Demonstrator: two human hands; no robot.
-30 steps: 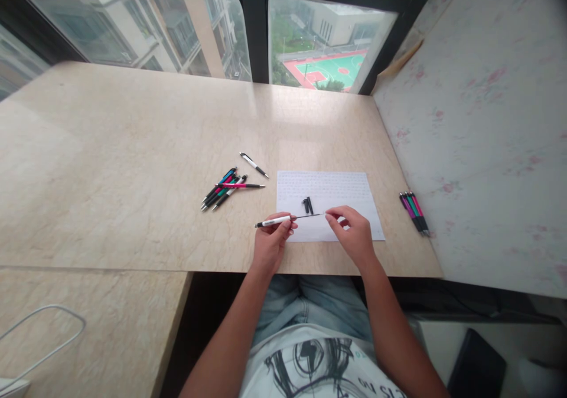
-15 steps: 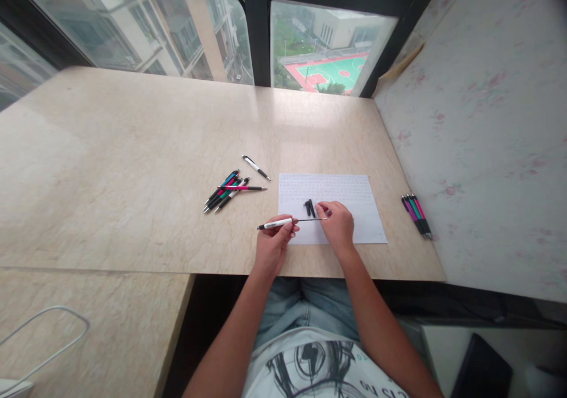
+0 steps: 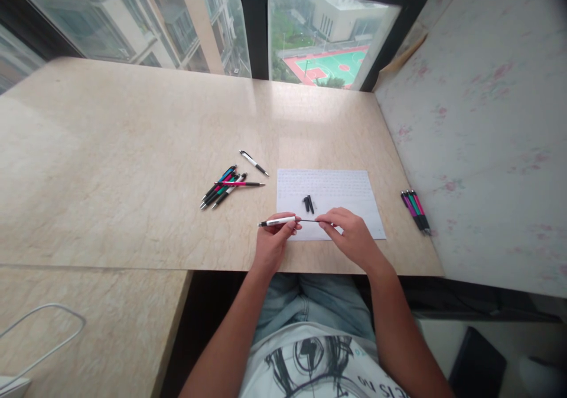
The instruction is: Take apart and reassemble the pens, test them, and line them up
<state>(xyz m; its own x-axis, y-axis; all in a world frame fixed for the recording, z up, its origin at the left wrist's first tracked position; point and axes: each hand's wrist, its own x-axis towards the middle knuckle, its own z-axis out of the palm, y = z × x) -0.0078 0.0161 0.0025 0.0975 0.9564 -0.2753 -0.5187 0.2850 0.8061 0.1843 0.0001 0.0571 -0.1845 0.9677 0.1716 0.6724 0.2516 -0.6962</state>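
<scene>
My left hand (image 3: pixel 275 237) is closed around a white pen barrel (image 3: pixel 278 221) with a black end, held level above the paper's near left corner. A thin dark refill (image 3: pixel 309 221) sticks out of the barrel to the right. The fingers of my right hand (image 3: pixel 345 228) pinch the refill's far end. Just beyond the refill, small black pen parts (image 3: pixel 309 204) lie on the sheet of paper (image 3: pixel 349 188), which bears faint lines of writing.
Left of the paper lies a pile of several colored pens (image 3: pixel 224 188), with a white and black pen (image 3: pixel 254 163) behind it. More pens (image 3: pixel 415 212) rest by the papered wall at right. A white cable (image 3: pixel 57 306) loops over the lower left surface.
My right hand has shifted slightly right and turned, its fingers now pinching the refill's end. The left hand keeps its hold on the barrel. The whole view has tilted a little.
</scene>
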